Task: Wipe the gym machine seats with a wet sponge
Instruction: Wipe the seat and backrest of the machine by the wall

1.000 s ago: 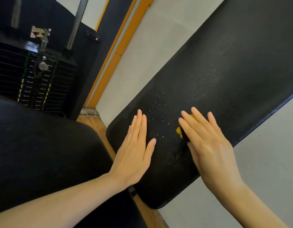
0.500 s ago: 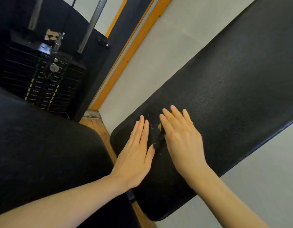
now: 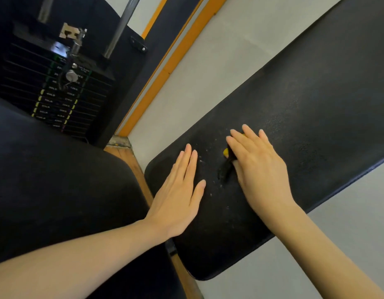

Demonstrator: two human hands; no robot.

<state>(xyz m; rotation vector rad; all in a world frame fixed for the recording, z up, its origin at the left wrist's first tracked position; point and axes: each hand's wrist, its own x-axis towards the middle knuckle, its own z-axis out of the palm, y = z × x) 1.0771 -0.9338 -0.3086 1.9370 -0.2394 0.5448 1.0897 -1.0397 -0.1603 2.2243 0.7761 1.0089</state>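
Both hands lie flat on the seat (image 3: 294,108): my left hand (image 3: 178,197) bare and loose, right hand (image 3: 258,167) pressing the sponge (image 3: 226,152) with straight fingers.

Weight stack (image 3: 57,87) upper left; orange wall stripe (image 3: 165,67).

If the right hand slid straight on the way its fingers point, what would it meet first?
Only more bare black seat pad. The right hand, flat on the sponge, points up-left across it; then probably the pad's edge.
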